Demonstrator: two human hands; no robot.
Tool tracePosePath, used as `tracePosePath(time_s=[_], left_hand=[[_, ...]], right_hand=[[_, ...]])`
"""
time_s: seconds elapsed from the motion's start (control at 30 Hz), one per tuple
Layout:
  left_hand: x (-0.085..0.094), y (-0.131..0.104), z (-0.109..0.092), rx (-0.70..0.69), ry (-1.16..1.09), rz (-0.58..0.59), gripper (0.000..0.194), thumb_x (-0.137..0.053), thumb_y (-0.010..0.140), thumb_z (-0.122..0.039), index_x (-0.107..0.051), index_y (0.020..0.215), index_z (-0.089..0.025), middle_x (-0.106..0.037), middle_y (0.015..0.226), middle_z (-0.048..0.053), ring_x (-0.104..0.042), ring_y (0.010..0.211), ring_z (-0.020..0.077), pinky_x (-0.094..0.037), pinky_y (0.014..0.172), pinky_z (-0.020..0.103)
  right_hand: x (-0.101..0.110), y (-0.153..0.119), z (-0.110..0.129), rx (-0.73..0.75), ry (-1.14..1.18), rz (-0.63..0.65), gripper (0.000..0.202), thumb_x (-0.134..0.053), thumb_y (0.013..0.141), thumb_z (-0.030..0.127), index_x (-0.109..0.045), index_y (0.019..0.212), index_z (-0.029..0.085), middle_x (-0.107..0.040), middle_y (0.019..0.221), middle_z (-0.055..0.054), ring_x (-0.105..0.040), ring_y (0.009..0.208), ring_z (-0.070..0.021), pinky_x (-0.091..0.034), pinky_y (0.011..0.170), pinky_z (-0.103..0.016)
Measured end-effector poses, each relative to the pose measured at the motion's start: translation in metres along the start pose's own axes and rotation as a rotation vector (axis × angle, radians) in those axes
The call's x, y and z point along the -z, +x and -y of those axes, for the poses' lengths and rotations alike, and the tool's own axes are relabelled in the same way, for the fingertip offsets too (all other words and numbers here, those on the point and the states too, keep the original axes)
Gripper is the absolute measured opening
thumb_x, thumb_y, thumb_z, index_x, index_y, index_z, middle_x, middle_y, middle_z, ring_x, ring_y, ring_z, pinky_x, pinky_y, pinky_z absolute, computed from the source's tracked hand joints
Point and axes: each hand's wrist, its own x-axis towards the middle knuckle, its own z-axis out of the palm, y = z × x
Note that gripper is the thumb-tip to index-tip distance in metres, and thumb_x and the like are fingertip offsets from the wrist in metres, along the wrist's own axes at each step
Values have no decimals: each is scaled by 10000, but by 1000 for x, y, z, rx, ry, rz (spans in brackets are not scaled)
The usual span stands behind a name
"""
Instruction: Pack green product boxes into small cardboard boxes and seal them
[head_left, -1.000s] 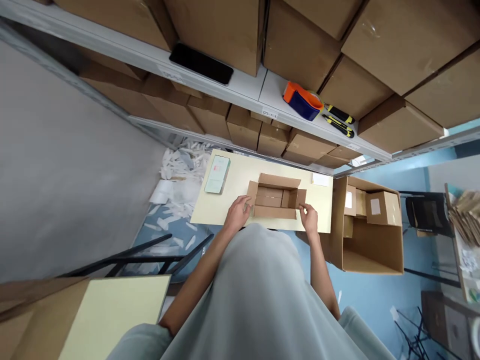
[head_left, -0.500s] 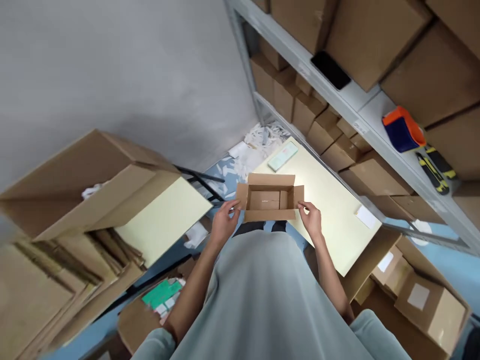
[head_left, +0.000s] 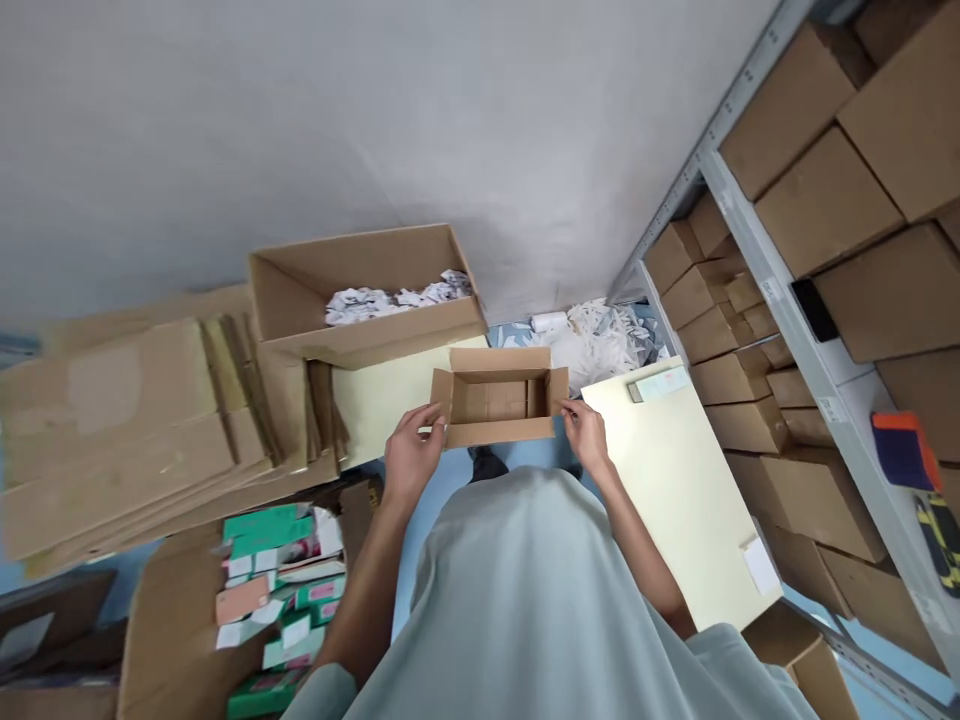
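Fingers (head_left: 422,413) of my left hand (head_left: 411,457) and right hand (head_left: 589,438) pinch the end flaps (head_left: 442,391) of an open box (head_left: 499,431), held before me; beyond it, a carton (head_left: 300,290) of crumpled paper (head_left: 367,305) stands by the wall (head_left: 420,120), a table (head_left: 675,490) at right.

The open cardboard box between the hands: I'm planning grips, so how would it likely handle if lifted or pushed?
The box is probably light for its size: bare cardboard shows inside, and fingers hold it by the end flaps. Its walls look fairly stiff, standing straight. The outspread flaps would likely give if pushed.
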Motion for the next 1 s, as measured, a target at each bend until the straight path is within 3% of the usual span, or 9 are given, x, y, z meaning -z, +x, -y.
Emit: tracePosePath(time_s=[0.23, 0.4, 0.53, 0.67, 0.83, 1.0], left_hand=[[72, 49, 79, 53, 15, -42, 404, -591, 985, -462, -813, 1238, -238, -791, 1361, 148, -807, 1088, 308, -697, 993, 466], [101, 66, 116, 104, 20, -41, 379, -585, 973, -420, -801, 1232, -246, -790, 1343, 140, -809, 1105, 312, -679, 1035, 463], [115, 71, 115, 120, 17, -84, 376, -593, 989, -373, -785, 1278, -229, -755, 1399, 177, -749, 1313, 368, -602, 1202, 552], [122, 84, 91, 66, -4, -168, 415, -584, 989, -248, -765, 1362, -262, -701, 1520, 143, -666, 1470, 332, -501, 1329, 529], [117, 113, 61, 39, -22, -160, 472, -547, 956, -168, -761, 1367, -254, -695, 1523, 115, -665, 1473, 297, -496, 1339, 484], [111, 128, 45, 57, -27, -168, 389, -551, 994, -184, -773, 1306, -250, -706, 1506, 116, -684, 1448, 288, -521, 1309, 475]], right_hand=[[-106, 61, 72, 11, -67, 80, 361, -600, 1033, 141, -889, 1231, 225, -880, 1276, -131, -856, 1155, -302, -665, 1084, -460], [-153, 95, 108, 2, -126, 171, 386, -588, 1021, 83, -888, 1224, 216, -878, 1283, -126, -861, 1157, -288, -664, 1088, -438], [-153, 114, 122, 59, -147, 235, 322, -617, 1043, 140, -877, 1218, 216, -852, 1344, -133, -834, 1214, -285, -657, 1107, -439], [-134, 133, 133, 143, -140, 205, 312, -613, 1085, 273, -851, 1281, 222, -803, 1418, -151, -775, 1306, -294, -647, 1129, -456], [-117, 167, 154, 225, -103, 207, 342, -573, 1136, 389, -832, 1306, 242, -799, 1397, -138, -751, 1315, -297, -645, 1125, -469], [-122, 212, 174, 358, -90, 245, 332, -565, 1152, 374, -824, 1311, 243, -805, 1386, -133, -748, 1309, -301, -612, 1172, -476]])
